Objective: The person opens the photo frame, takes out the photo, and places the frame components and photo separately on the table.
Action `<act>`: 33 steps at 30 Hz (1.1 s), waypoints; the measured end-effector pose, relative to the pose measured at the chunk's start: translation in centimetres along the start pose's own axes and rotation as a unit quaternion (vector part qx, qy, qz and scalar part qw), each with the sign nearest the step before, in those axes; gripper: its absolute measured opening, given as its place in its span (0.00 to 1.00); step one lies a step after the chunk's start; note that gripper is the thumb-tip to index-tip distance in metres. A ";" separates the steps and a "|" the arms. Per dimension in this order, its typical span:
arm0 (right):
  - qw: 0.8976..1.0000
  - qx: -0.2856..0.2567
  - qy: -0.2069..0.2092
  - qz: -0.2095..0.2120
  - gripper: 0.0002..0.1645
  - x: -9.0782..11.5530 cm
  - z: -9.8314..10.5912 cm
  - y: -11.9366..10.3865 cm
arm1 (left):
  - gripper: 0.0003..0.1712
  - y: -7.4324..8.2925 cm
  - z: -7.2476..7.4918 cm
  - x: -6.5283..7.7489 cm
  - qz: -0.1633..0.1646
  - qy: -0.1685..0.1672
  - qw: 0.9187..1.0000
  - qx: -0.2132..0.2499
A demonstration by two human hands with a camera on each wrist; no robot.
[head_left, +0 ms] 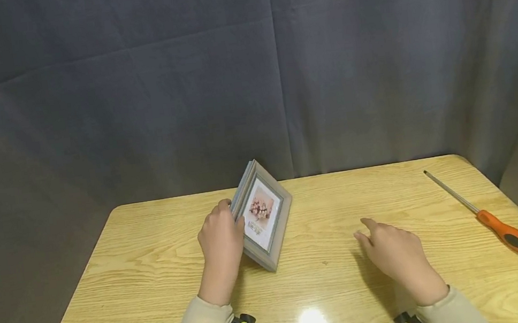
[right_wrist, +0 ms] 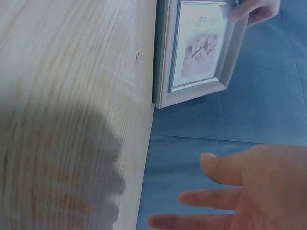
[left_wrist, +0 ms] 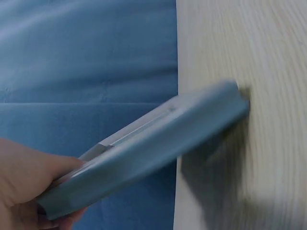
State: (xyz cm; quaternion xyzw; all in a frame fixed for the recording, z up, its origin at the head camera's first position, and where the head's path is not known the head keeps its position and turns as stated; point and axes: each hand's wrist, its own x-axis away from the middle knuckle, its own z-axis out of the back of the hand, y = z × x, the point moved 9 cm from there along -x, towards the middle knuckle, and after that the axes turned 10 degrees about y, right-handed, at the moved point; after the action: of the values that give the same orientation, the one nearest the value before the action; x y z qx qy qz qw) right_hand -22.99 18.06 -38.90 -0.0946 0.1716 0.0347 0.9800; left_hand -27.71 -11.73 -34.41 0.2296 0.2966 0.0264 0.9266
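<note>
A grey picture frame with a flower print behind its glass stands tilted near the middle of the table. My left hand grips its left edge, thumb on the front face and fingers behind. In the left wrist view the picture frame slants from the hand down to the tabletop. Over the table to the right hovers my right hand, holding nothing. Its fingers look extended and apart in the right wrist view, with the picture frame beyond them.
On the right side of the wooden table lies a screwdriver with an orange and black handle, its shaft pointing to the back. A dark grey curtain hangs behind the table.
</note>
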 end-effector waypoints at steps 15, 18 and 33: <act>1.000 0.002 0.016 0.014 0.28 0.1 0.0 -0.4 | 0.16 3.8 1.3 0.5 -0.093 0.113 0.989 0.014; 1.000 0.005 0.020 0.017 0.28 0.1 0.1 -0.5 | 0.15 4.1 1.0 0.7 -0.103 0.106 0.989 0.017; 1.000 0.012 0.014 0.013 0.29 0.1 -0.1 -0.2 | 0.22 6.2 -0.7 3.0 -0.154 0.039 0.987 0.021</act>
State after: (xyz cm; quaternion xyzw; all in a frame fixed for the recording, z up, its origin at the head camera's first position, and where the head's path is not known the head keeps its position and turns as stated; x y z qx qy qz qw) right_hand -22.86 17.89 -38.98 -0.0806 0.1871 0.0443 0.9780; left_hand -25.05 -5.38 -33.80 0.1995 0.3650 -0.1139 0.9022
